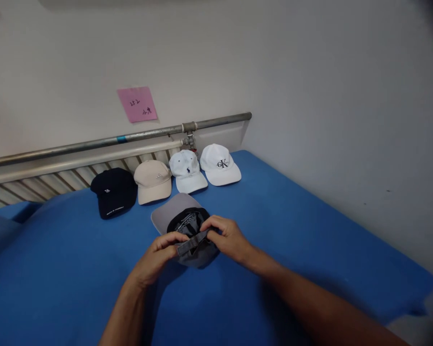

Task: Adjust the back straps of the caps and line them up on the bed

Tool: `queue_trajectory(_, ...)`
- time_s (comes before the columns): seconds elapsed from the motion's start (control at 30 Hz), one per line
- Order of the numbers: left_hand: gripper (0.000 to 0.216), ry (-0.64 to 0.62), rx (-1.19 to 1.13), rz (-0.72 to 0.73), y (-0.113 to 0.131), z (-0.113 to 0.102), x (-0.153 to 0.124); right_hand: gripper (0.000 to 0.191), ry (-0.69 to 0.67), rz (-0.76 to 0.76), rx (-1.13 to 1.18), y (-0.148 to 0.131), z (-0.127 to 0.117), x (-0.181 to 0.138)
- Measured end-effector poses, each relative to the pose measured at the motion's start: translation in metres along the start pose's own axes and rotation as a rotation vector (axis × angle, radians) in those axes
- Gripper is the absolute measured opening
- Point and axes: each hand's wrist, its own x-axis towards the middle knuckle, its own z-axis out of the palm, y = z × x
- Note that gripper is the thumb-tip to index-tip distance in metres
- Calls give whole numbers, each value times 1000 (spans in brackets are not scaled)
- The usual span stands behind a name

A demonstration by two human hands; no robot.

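A grey cap (173,211) lies upside down on the blue bed sheet (274,216), brim pointing away from me, dark lining showing. My left hand (157,257) pinches the left end of the cap's rear strap (189,245). My right hand (229,238) pinches the strap's right end. Both hands have fingers curled onto the strap at the near side of the cap.
Beyond the grey cap a row of caps lies near the wall: a black cap (113,192), a beige cap (153,180), a white cap with a small logo (186,170) and a white cap with letters (220,164). Metal pipes (130,137) and a pink note (137,104) are on the wall.
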Motion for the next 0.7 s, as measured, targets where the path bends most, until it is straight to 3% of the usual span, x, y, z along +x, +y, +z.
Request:
queue_trajectory(0.1, 13, -4, -10, -51, 2, 3, 0, 24, -14, -41, -10, -1, 0, -2)
queue_trajectory(0.27, 11, 47, 21, -34, 2, 5, 1, 18, 72, -294, -62, -15, -6, -5)
queue_trajectory(0.37, 11, 63, 43, -13, 1, 7, 1, 8, -2, -386, -149, -22, -6, -7)
queue_trajectory(0.47, 12, 75, 60, -14, 2, 10, 0, 6, -99, -382, -220, -20, -3, -8)
queue_trajectory(0.7, 14, 66, 153, -31, 5, 15, 0, 7, -136, -384, -254, -10, 0, -8)
